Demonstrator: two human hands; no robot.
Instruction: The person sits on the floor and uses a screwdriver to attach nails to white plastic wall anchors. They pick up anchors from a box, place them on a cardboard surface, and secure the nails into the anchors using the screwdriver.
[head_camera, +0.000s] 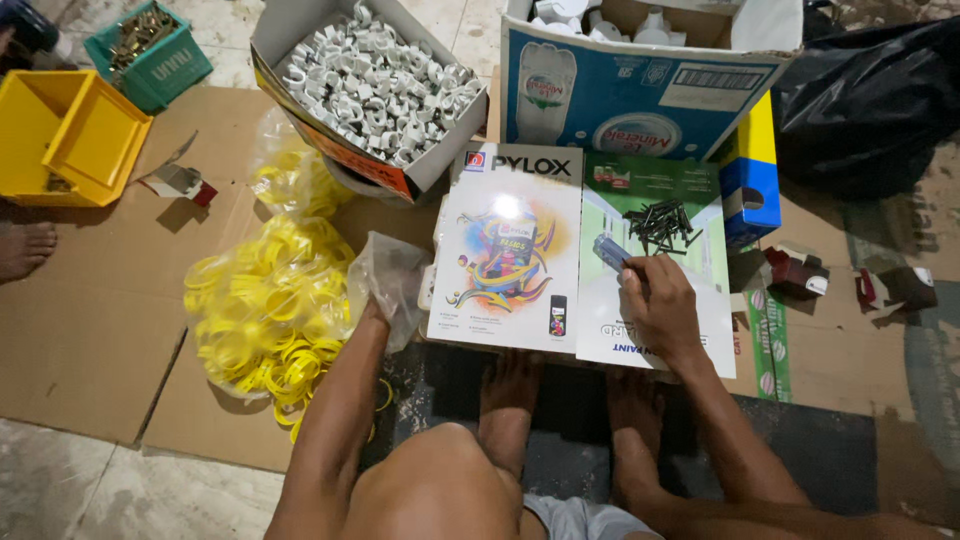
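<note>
My left hand (381, 290) is pushed into a clear plastic bag (392, 270) beside a big bag of yellow plastic rings (270, 300); its fingers are hidden inside. My right hand (655, 295) rests on a glossy printed board (655, 330), fingers closed around a small blue-grey tool (611, 250). Just beyond that hand lies a pile of black nails (660, 225). A second printed board (505, 260) with colourful swirls lies to the left of it.
A tilted carton of white plastic clips (370, 75) sits at the back. A blue-and-white carton (640, 95) stands behind the boards. A yellow bin (65, 135) and a green bin (150, 55) sit far left. Small red-brown boxes (795, 270) lie right. Another person's foot (25, 248) shows at the left edge.
</note>
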